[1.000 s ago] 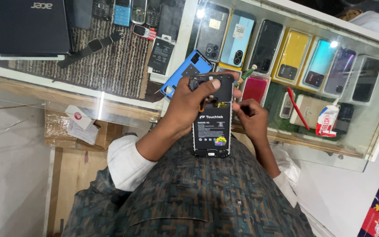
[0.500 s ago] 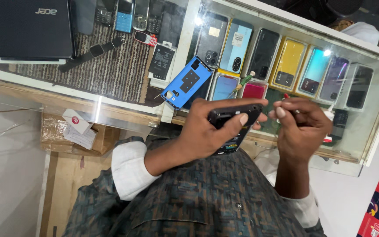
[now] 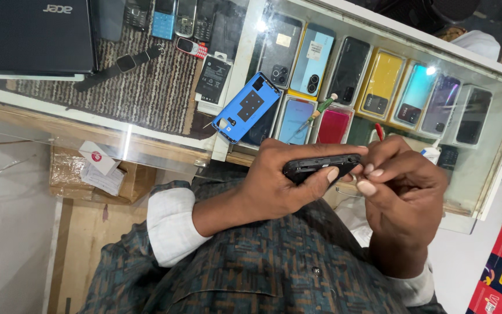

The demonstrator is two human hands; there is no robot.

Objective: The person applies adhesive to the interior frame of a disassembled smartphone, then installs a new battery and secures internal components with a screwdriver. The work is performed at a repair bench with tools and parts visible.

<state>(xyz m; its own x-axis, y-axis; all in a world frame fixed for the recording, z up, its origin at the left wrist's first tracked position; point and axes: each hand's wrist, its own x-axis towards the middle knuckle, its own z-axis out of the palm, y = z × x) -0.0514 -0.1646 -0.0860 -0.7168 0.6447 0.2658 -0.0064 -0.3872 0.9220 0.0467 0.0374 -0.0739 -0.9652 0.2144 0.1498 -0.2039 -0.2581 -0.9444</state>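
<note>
The left hand [image 3: 286,186] has a closed grip on the black phone [image 3: 321,166], held edge-on above the glass counter [image 3: 164,125], its blue back cover [image 3: 246,107] already off, while the right hand [image 3: 405,186] pinches at its end, apparently around a small tool, so reassembly remains

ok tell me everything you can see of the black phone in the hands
The black phone is a slim dark slab seen edge-on, held roughly level above the glass counter. Its frame looks like matte plastic with a rounded corner at the left end. The left hand grips it from below, thumb pressed on the near edge. The right hand pinches at its right end with the fingertips. Its screen and back cannot be made out from this angle.
</note>
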